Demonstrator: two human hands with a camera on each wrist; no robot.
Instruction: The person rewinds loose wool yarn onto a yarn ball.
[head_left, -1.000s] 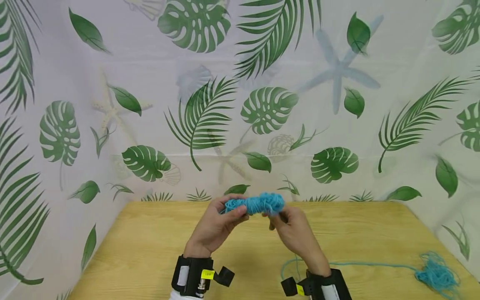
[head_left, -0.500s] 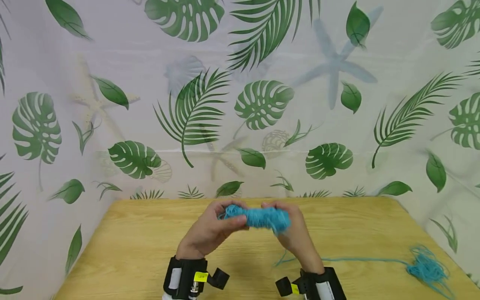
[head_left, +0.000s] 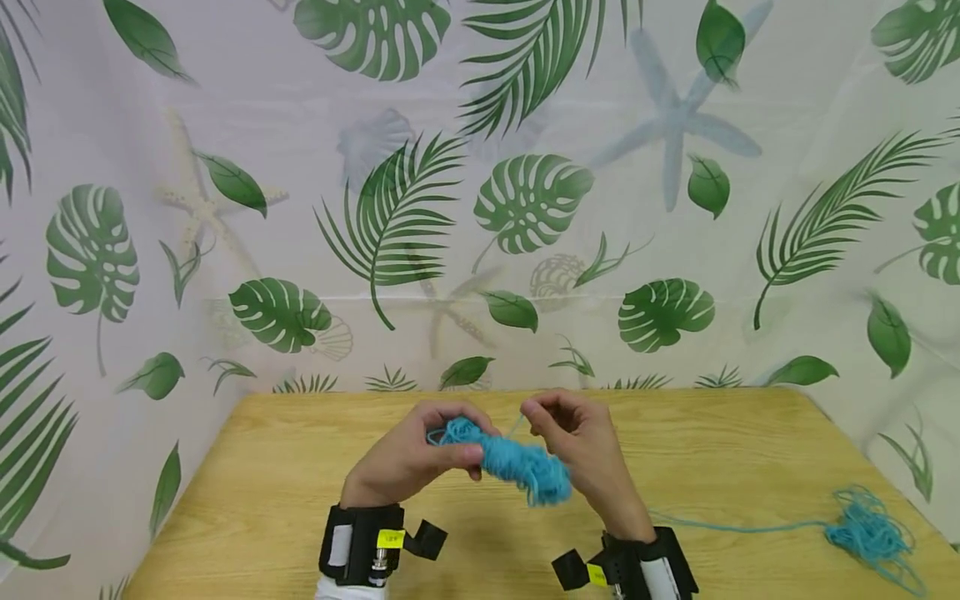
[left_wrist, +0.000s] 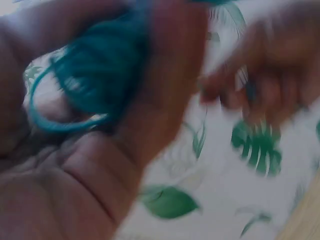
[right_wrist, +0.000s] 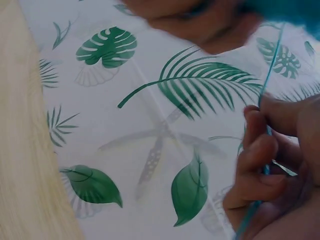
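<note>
A wound bundle of blue yarn [head_left: 517, 463] is gripped at its left end by my left hand [head_left: 416, 454], thumb in front and fingers behind. In the left wrist view a loop of the bundle [left_wrist: 102, 70] sticks out beside the palm. My right hand [head_left: 581, 442], just right of the bundle, pinches a single yarn strand [right_wrist: 272, 65] between thumb and forefinger. That strand runs taut from the bundle and through the curled fingers in the right wrist view. The bundle tilts, its right end lower.
A loose tangle of blue yarn [head_left: 870, 533] lies on the wooden table [head_left: 300, 467] at the right. From it a strand [head_left: 742, 528] stretches left across the tabletop toward my right wrist. A leaf-printed cloth [head_left: 555, 350] hangs behind the table.
My right hand has moved from below the bundle's right end, round its far side, to above right, drawing the strand. The bundle's right end has tipped down. My left hand keeps its grip.
</note>
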